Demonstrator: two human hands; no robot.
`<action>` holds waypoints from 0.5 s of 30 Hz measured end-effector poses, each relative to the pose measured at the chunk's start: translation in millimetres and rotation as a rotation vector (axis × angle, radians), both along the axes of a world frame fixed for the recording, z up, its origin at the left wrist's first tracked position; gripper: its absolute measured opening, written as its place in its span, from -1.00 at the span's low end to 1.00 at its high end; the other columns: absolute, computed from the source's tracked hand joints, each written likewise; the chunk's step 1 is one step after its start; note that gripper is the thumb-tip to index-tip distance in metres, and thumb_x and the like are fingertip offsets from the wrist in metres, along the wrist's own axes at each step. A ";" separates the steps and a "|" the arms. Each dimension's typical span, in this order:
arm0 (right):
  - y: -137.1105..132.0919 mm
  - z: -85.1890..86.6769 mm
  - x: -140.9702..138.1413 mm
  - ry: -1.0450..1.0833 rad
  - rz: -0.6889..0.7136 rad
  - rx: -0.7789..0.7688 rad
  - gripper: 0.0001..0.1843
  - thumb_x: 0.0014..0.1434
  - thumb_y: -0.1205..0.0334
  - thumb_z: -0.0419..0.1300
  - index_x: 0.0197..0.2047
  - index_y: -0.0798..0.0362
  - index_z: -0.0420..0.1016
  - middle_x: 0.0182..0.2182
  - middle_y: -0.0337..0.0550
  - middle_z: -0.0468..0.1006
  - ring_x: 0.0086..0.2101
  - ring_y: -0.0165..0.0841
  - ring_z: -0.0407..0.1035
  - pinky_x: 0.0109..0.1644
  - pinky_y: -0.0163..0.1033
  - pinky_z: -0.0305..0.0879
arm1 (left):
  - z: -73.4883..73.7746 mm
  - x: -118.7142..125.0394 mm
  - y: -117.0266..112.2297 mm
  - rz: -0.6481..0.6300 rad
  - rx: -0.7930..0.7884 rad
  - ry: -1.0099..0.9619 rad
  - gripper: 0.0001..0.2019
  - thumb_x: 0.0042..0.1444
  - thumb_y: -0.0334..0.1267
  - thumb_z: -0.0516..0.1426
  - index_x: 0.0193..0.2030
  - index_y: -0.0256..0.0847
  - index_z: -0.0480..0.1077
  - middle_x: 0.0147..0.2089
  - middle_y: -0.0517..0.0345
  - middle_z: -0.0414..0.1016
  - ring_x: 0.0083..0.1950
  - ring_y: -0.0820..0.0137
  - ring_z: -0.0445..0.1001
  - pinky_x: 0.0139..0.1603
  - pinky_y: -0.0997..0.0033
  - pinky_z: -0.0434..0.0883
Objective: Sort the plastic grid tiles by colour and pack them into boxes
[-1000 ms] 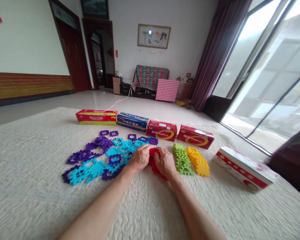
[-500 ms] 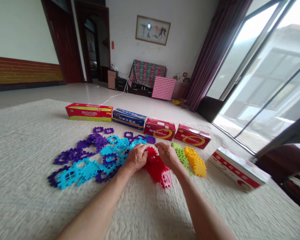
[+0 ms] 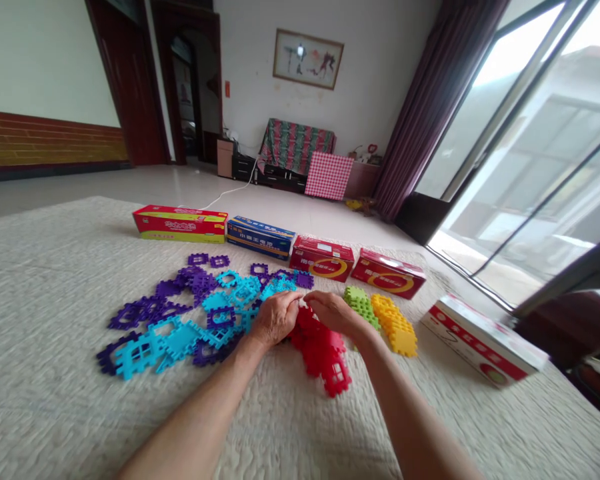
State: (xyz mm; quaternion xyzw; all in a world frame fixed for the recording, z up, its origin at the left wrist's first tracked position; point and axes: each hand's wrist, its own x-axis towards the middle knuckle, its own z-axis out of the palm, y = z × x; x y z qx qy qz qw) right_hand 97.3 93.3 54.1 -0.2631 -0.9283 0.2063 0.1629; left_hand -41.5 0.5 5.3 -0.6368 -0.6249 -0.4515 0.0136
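Observation:
My left hand (image 3: 276,317) and my right hand (image 3: 334,311) meet at the far end of a row of red interlocking plastic tiles (image 3: 319,347). Both sets of fingers are closed around that far end, the fingertips nearly touching; the part they grip is mostly hidden. The red tiles have notched edges, and the nearest one has a window grid. Left of my left hand lie loose blue tiles (image 3: 183,339) mixed with purple tiles (image 3: 200,283). Just beyond my right hand is a row of green tiles (image 3: 361,305), with yellow tiles (image 3: 396,325) beside it.
On the cream quilted mat (image 3: 70,287) stand a red and yellow-green box (image 3: 180,225), a blue box (image 3: 261,238), two red boxes (image 3: 321,259) (image 3: 389,273) in a line, and a white and red box (image 3: 484,341) at the right. A sliding glass door (image 3: 530,167) is further right.
The near end of the red tiles has shifted slightly toward me and right. My right hand has flattened over the far end, and both hands have drawn closer together.

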 end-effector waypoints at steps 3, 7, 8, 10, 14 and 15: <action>6.5 19.2 16.2 -0.023 -0.027 0.041 -0.66 0.08 0.44 0.02 -0.15 0.08 0.55 -0.21 -0.08 0.62 -0.20 -0.28 0.48 -0.09 -0.20 0.36 | -1.2 0.5 -0.3 0.004 -0.020 0.041 -0.72 0.18 -0.38 -0.02 -0.11 -0.21 0.50 -0.13 0.04 0.59 -0.06 0.30 0.53 0.04 0.26 0.44; 2.9 44.3 45.3 -0.215 0.066 0.036 -0.61 -0.06 0.42 0.14 -0.12 0.03 0.53 -0.17 -0.11 0.60 -0.20 -0.28 0.47 -0.09 -0.19 0.36 | -1.6 0.8 -0.1 0.023 -0.008 0.071 -0.72 0.17 -0.40 -0.02 -0.14 -0.19 0.51 -0.16 0.08 0.60 -0.09 0.32 0.53 0.03 0.28 0.44; -0.5 48.6 52.1 -0.254 0.098 0.047 -0.60 -0.08 0.40 0.17 -0.11 0.01 0.53 -0.17 -0.12 0.59 -0.20 -0.27 0.46 -0.09 -0.18 0.36 | -1.5 0.8 -0.2 0.023 -0.008 0.076 -0.72 0.17 -0.40 -0.02 -0.14 -0.19 0.51 -0.17 0.08 0.60 -0.09 0.32 0.53 0.03 0.29 0.44; -7.5 52.8 62.3 -0.294 0.161 0.082 -0.56 -0.10 0.38 0.19 -0.09 -0.02 0.50 -0.17 -0.12 0.57 -0.20 -0.26 0.45 -0.08 -0.17 0.35 | -1.5 1.0 -0.3 0.018 -0.015 0.086 -0.72 0.16 -0.40 -0.02 -0.15 -0.20 0.51 -0.18 0.07 0.60 -0.10 0.31 0.53 0.01 0.29 0.45; -14.1 44.3 65.9 -0.279 0.259 0.187 -0.50 -0.15 0.36 0.25 -0.06 -0.06 0.47 -0.17 -0.11 0.54 -0.14 -0.19 0.42 -0.03 -0.08 0.33 | -2.5 0.4 0.0 0.009 -0.021 0.087 -0.72 0.16 -0.40 -0.02 -0.15 -0.21 0.51 -0.18 0.05 0.59 -0.12 0.31 0.54 -0.01 0.29 0.45; -13.9 40.2 64.3 -0.272 0.265 0.213 -0.51 -0.17 0.35 0.27 -0.08 -0.07 0.47 -0.19 -0.11 0.54 -0.14 -0.18 0.41 -0.03 -0.06 0.32 | -2.7 0.2 0.2 0.008 -0.019 0.089 -0.72 0.17 -0.40 -0.02 -0.15 -0.21 0.51 -0.18 0.05 0.59 -0.12 0.31 0.53 -0.01 0.29 0.45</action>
